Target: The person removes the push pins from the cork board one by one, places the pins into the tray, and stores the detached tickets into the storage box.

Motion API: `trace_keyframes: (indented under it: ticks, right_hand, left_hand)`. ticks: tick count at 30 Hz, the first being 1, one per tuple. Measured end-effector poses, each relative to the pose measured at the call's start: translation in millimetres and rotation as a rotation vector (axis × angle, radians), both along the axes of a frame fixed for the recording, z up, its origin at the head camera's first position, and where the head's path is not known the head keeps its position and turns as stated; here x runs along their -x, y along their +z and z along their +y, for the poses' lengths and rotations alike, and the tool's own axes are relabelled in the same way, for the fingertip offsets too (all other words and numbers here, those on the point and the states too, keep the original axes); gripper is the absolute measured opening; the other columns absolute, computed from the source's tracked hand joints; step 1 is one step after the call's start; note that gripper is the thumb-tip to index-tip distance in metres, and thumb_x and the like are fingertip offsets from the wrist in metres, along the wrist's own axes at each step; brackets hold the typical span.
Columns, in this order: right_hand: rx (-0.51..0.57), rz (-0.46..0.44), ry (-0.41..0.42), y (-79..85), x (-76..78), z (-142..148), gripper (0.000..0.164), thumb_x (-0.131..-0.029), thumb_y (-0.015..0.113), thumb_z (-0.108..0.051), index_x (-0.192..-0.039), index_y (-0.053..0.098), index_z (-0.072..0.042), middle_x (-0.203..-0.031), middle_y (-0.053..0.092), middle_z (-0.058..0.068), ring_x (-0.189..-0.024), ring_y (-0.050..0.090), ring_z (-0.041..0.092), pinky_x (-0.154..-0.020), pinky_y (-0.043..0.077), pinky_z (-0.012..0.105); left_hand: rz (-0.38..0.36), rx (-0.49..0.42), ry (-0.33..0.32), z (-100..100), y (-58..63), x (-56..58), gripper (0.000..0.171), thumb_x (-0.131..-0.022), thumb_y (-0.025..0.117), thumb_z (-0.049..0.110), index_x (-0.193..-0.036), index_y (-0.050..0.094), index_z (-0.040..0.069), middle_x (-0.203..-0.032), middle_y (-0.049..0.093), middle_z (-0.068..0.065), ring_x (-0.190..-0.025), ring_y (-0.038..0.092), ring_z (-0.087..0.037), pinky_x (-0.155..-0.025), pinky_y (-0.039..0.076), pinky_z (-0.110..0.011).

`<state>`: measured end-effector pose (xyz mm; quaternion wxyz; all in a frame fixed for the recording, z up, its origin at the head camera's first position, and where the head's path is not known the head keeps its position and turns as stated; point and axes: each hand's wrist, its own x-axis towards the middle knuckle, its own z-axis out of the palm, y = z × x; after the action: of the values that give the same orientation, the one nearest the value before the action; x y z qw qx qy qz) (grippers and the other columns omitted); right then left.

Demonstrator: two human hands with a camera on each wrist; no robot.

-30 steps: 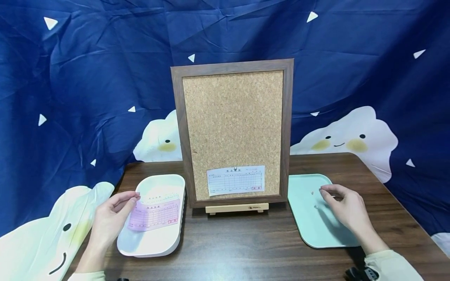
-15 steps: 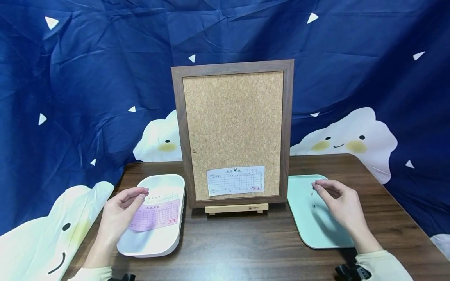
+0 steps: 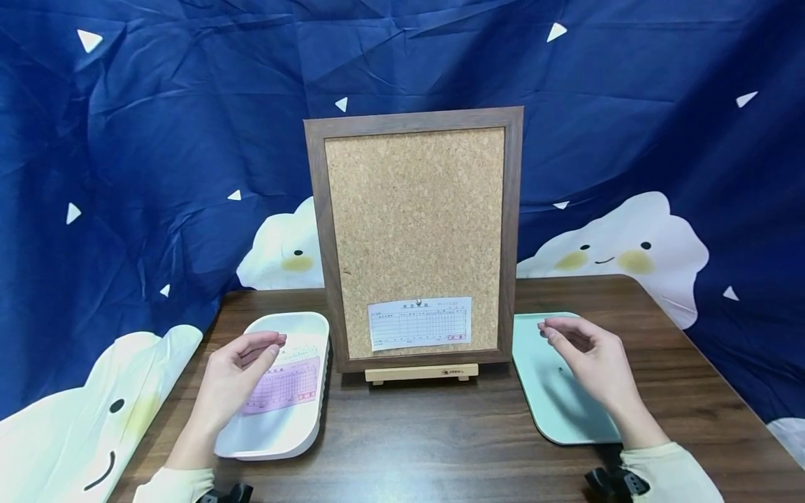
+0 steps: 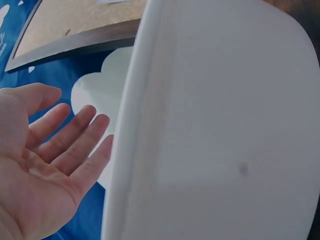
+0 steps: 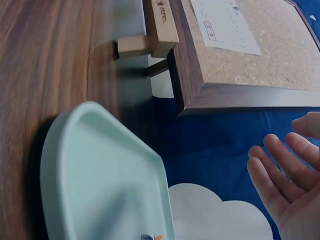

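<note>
My left hand hovers over the left side of the white tray, fingers loosely bent and holding nothing. Inside that tray lie a pink printed slip and, behind it, a slip with green print. My right hand is above the pale green tray, its palm bare in the right wrist view. Two small pins show on the green tray there: a dark one and an orange one. A framed cork board bears a pale blue slip, fastened by a pushpin.
Between the trays, the board stands on a light wooden easel on the dark wooden table. A blue cloth with clouds and triangles hangs behind and at the left.
Both hands have moved inward: the left hand to the right over the white tray, the right hand to the left over the green tray. The slips and board stay put.
</note>
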<state>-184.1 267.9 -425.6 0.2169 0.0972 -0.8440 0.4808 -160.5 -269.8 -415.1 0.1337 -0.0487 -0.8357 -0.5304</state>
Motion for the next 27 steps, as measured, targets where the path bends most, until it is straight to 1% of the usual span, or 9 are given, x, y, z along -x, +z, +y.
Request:
trace_keyframes:
  ticks: [3,9,16,20,23,27]
  right_hand:
    - [0.008,0.002,0.012,2.6,0.2,-3.7,0.018,-0.103,0.073,-0.007,-0.119,0.078,0.000,-0.105,0.078,-0.025,-0.097,0.072,-0.013,-0.081,0.056,0.008]
    - [0.015,0.023,0.010,7.3,0.7,-10.8,0.016,-0.103,0.072,-0.006,-0.117,0.079,-0.003,-0.105,0.079,-0.023,-0.098,0.072,-0.011,-0.082,0.055,0.007]
    - [0.092,0.044,0.069,9.8,0.8,-21.2,0.017,-0.100,0.073,0.001,-0.117,0.078,0.002,-0.103,0.080,-0.019,-0.093,0.075,-0.007,-0.081,0.058,0.010]
    - [0.080,0.065,0.082,10.3,2.9,-26.4,0.017,-0.099,0.074,0.002,-0.115,0.079,0.000,-0.103,0.080,-0.019,-0.092,0.074,-0.008,-0.079,0.057,0.010]
    - [0.081,0.078,0.100,10.3,6.2,-31.1,0.016,-0.099,0.074,0.003,-0.114,0.079,0.000,-0.103,0.080,-0.019,-0.092,0.074,-0.009,-0.079,0.057,0.010]
    - [0.118,0.076,0.141,9.9,10.2,-38.5,0.015,-0.099,0.072,0.005,-0.112,0.078,0.002,-0.103,0.081,-0.014,-0.093,0.075,-0.006,-0.081,0.059,0.012]
  left_hand:
    - [0.003,-0.012,-0.008,5.4,1.3,1.2,0.024,-0.105,0.069,0.008,-0.127,0.074,-0.001,-0.126,0.077,-0.023,-0.108,0.070,0.011,-0.094,0.055,-0.009]
    - [0.031,-0.035,-0.033,14.5,1.2,4.5,0.024,-0.105,0.069,0.007,-0.126,0.074,-0.003,-0.125,0.076,-0.026,-0.109,0.071,0.009,-0.094,0.056,-0.011]
    - [0.038,-0.048,-0.058,22.3,1.1,10.0,0.024,-0.106,0.069,0.008,-0.127,0.073,-0.004,-0.126,0.076,-0.026,-0.110,0.071,0.008,-0.096,0.056,-0.011]
    - [0.032,-0.052,-0.068,28.0,2.4,12.7,0.024,-0.106,0.069,0.009,-0.126,0.074,-0.003,-0.127,0.076,-0.025,-0.111,0.071,0.008,-0.096,0.056,-0.012]
    - [0.024,-0.071,-0.077,32.2,2.7,14.3,0.024,-0.106,0.069,0.008,-0.126,0.074,-0.003,-0.128,0.075,-0.026,-0.111,0.071,0.006,-0.097,0.056,-0.013]
    - [0.014,-0.089,-0.091,37.2,1.4,16.2,0.024,-0.105,0.069,0.008,-0.126,0.074,-0.003,-0.129,0.075,-0.026,-0.113,0.071,0.005,-0.098,0.056,-0.014]
